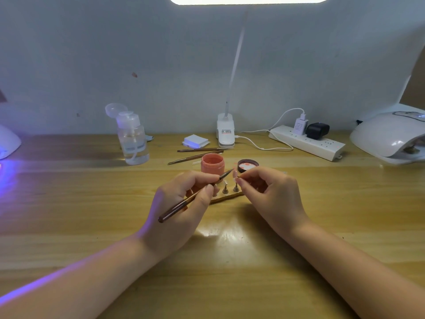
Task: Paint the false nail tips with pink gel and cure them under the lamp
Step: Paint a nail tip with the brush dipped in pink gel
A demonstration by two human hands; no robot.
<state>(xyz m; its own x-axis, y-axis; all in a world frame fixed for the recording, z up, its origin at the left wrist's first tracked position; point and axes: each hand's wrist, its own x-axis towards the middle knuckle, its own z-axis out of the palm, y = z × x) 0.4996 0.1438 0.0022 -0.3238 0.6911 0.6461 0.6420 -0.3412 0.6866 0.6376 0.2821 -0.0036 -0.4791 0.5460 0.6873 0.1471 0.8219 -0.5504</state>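
Note:
My left hand (pixel 181 201) grips a thin brown brush (pixel 184 203), its tip pointing up and right toward a false nail tip (pixel 235 174). My right hand (pixel 269 194) pinches the small stand of that pale pink nail tip between thumb and forefinger. Below, a wooden holder (pixel 227 198) carries two more nail tips on stands (pixel 225 187); my left hand hides part of it. The open jar of pink gel (pixel 212 164) stands just behind, with its lid (pixel 248 165) lying upturned to the right.
A curing lamp (pixel 391 137) sits at the far right, another glowing violet one (pixel 7 143) at the far left. Behind are a pump bottle (pixel 133 141), two spare brushes (pixel 197 153), white pads (pixel 195 141), a desk lamp base (pixel 225 132) and a power strip (pixel 308 141).

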